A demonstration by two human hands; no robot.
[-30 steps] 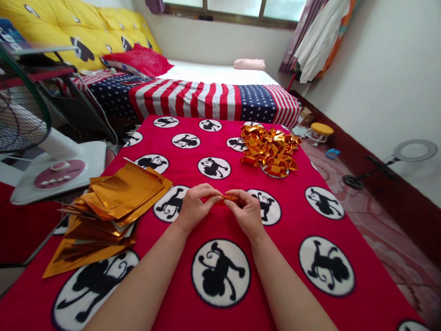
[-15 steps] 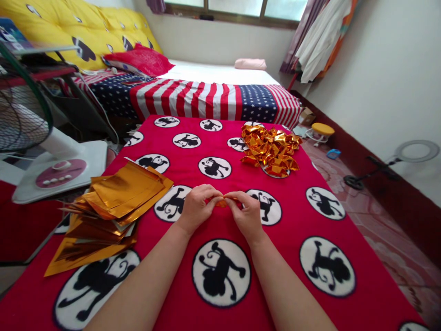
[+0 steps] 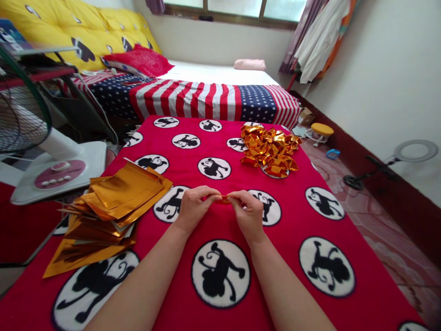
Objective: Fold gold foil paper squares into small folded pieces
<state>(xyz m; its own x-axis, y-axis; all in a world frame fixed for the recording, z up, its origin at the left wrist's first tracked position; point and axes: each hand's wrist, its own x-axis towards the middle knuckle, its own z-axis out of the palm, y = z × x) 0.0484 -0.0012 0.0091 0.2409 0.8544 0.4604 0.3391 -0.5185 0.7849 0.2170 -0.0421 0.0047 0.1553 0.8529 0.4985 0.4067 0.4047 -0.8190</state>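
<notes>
"At the centre of the frame, a person's left hand [image 3: 195,209] and right hand [image 3: 248,212] met over a red cloth [image 3: 182,165]. What was between them?"

"One small piece of orange foil [image 3: 224,198], narrow and level, raised in front of the person. Each hand pinched an end between thumb and forefinger, the fingertips slightly apart."

"Which step was under way?"

"Shaping by fingertip, it appeared: a crease or edge being worked, though the piece was too small in view to say which."

"And the material around it?"

"Loose gold sheets [image 3: 120,193] lay in an uneven stack at the left of the frame, beside the left forearm. Crumpled-looking foil shapes [image 3: 270,149] sat heaped at upper right, beyond the right hand."

"What did the next move call for?"

"Light, matched pressure from both pinches, in my judgement, with the ends in line. Thin foil could have torn or creased askew under an uneven pull."
</notes>
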